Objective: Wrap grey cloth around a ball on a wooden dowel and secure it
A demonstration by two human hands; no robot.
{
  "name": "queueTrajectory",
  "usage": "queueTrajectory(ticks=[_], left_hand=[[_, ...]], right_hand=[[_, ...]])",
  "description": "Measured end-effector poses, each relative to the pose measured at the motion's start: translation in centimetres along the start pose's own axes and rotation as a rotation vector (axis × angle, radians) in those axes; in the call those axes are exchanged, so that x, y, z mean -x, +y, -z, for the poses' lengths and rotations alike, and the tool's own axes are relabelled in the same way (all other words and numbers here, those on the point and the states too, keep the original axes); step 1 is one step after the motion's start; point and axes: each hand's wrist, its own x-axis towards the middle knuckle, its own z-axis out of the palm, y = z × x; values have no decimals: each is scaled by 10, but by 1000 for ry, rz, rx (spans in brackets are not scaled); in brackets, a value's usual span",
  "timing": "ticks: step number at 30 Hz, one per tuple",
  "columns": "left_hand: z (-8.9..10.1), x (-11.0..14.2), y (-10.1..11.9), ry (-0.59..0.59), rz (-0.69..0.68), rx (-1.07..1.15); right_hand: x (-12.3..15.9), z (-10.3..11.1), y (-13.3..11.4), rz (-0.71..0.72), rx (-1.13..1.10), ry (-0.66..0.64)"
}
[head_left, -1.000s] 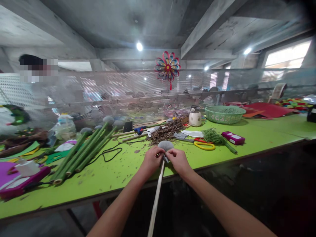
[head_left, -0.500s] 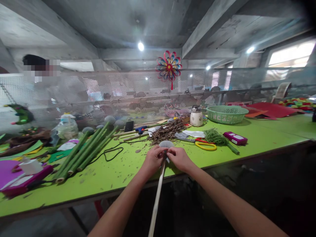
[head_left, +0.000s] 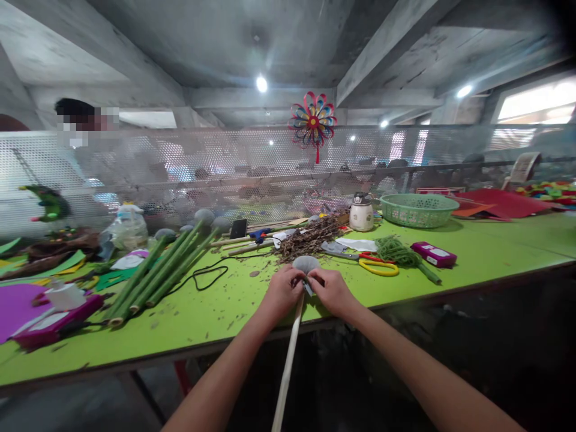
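A grey rounded head (head_left: pixel 306 263) tops a pale wooden stick (head_left: pixel 290 363), which slants down past the table's front edge. My left hand (head_left: pixel 283 294) is closed just under the head, its fingers around the top of the stick. Beside it, my right hand (head_left: pixel 332 291) pinches at the gathered grey material below the head; a small loose flap hangs between the hands. The fingertips nearly meet and hide the join. To the left lie several green-wrapped sticks (head_left: pixel 157 270) with similar grey heads. Behind my hands is a heap of dry brown twigs (head_left: pixel 306 238).
Yellow-and-red-handled scissors (head_left: pixel 378 266), green yarn (head_left: pixel 396 251), a purple box (head_left: pixel 434 255) and a green basket (head_left: pixel 418 219) lie to the right. A white jar (head_left: pixel 361 216) stands behind. A black cord (head_left: pixel 198 277) curls left of my hands. A perforated screen (head_left: pixel 252 156) borders the table; a person is beyond it.
The view has shifted slightly, so the scene sits a little further right. Both hands stay at the grey head, with small finger movements; the flap beneath it shows more now.
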Motion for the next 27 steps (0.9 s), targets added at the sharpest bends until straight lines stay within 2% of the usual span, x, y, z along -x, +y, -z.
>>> queueTrajectory(ticks=[5, 11, 16, 22, 27], left_hand=[[0, -1, 0, -16, 15, 26], [3, -5, -1, -48, 135, 188], [7, -7, 0, -77, 164, 228], [3, -4, 1, -3, 108, 85], [2, -4, -4, -44, 79, 86]], right_hand=[[0, -2, 2, 3, -60, 6], [-2, -1, 1, 1, -56, 16], [-1, -3, 0, -2, -77, 24], [0, -5, 3, -10, -102, 16], [-1, -6, 5, -35, -158, 5]])
